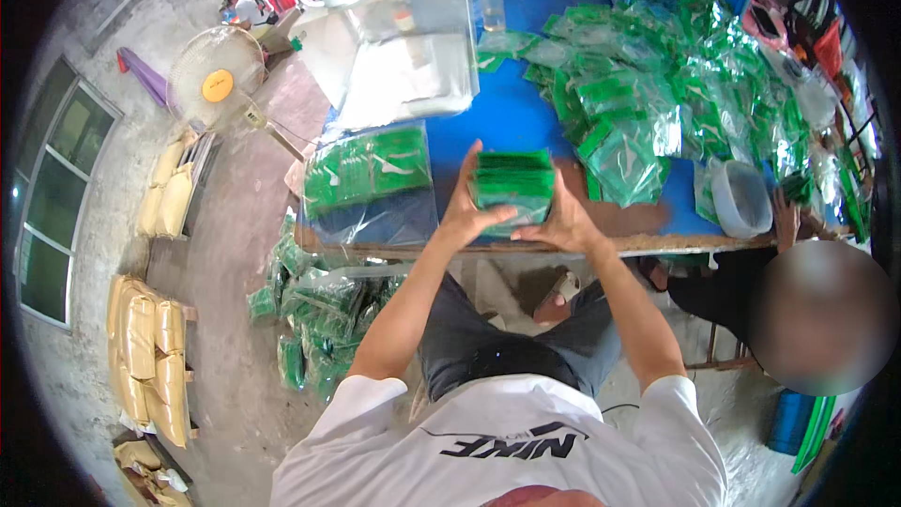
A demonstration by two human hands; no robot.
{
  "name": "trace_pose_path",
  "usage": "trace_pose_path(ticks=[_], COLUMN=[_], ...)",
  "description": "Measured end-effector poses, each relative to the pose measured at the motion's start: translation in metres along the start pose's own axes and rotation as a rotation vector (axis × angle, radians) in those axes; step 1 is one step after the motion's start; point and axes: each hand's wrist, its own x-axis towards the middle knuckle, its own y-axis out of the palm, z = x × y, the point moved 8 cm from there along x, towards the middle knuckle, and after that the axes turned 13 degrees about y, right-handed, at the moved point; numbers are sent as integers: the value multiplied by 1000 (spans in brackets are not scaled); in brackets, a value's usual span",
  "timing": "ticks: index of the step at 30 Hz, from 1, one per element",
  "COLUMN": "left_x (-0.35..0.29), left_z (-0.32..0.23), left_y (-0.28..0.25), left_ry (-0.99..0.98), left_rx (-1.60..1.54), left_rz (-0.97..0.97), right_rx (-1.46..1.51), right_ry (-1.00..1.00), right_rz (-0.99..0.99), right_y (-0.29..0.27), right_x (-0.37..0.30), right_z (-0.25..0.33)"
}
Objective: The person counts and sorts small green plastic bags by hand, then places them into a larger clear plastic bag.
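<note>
A neat stack of green packets (513,184) is pressed between both my hands above the near edge of the blue table (507,113). My left hand (466,214) clasps its left side, and my right hand (560,221) holds its right side and underside. Just left of the stack lies a clear bag filled with green packets (369,172). A big loose heap of green packets (671,94) spreads across the table's right half.
A pile of clear plastic bags (408,56) lies at the back left of the table. A clear tub (741,197) stands near another person's hand (786,218) at the right. Bagged green packets (314,319) sit on the floor below. A fan (218,80) stands left.
</note>
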Motion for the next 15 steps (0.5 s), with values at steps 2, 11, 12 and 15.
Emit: trace_pose_path(ticks=[2, 11, 12, 15], left_x=[4, 1, 0, -10], left_z=[-9, -1, -6, -4], left_y=[3, -2, -2, 0], left_ry=[194, 117, 109, 19], left_rx=[344, 91, 93, 91], left_rz=[94, 47, 37, 58], right_rx=[62, 11, 15, 3], right_ry=[181, 230, 234, 223], right_rz=[22, 95, 107, 88], right_y=[9, 19, 19, 15], right_x=[0, 7, 10, 7], right_z=[-19, -20, -19, -23])
